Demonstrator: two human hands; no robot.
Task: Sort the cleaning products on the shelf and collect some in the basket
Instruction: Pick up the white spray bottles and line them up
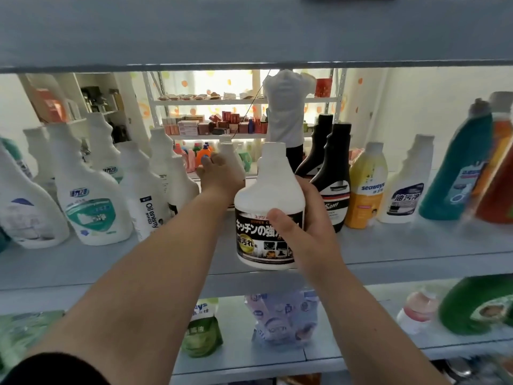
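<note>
Fingers (312, 195) and thumb of the right hand (311, 226) wrap the white bottle with the black label (266, 190), upright at the front edge of the shelf (402, 245). Deeper in, the left hand (219, 179) curls round a 2nd white bottle (231, 151) (2 black bottles (333, 168) stand just right).

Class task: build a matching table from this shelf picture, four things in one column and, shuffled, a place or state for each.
1 left hand
2 right hand
3 front black bottle
4 yellow bottle

A holds the black-labelled bottle
B right of the front black bottle
C grips a plain white bottle farther back
D just behind the right hand

Pairs: 1-C, 2-A, 3-D, 4-B
</note>
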